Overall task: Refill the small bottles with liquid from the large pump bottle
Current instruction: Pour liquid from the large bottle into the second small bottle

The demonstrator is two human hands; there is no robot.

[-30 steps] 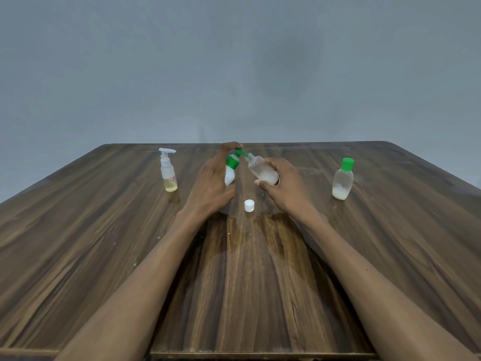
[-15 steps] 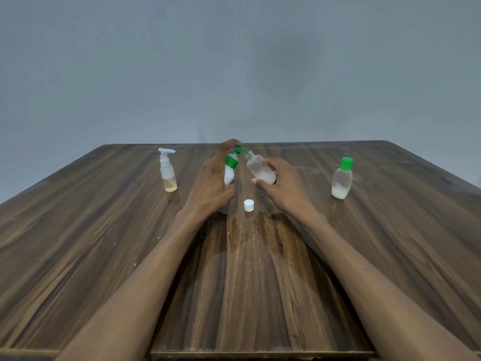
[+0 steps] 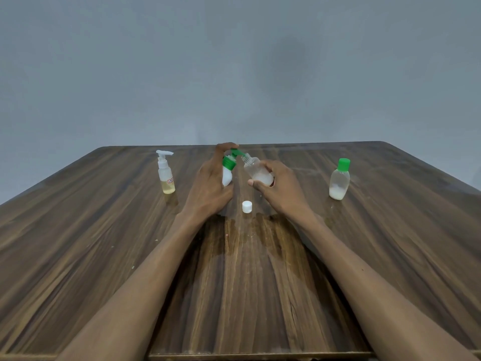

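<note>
Left hand point(image 3: 208, 186) with its grip wrapped round the green-capped pump bottle point(image 3: 227, 171), nozzle at the mouth of the tilted clear small bottle point(image 3: 257, 171) clasped by the right hand point(image 3: 281, 190), above the worktop point(image 3: 104, 243), white cap point(image 3: 247, 206) lying between the hands

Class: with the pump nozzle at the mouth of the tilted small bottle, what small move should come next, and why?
Probably press the green pump down with the left hand. Its nozzle sits at the open neck of the small bottle, which the right hand holds tilted and which looks only partly filled; its white cap lies on the table.
</note>
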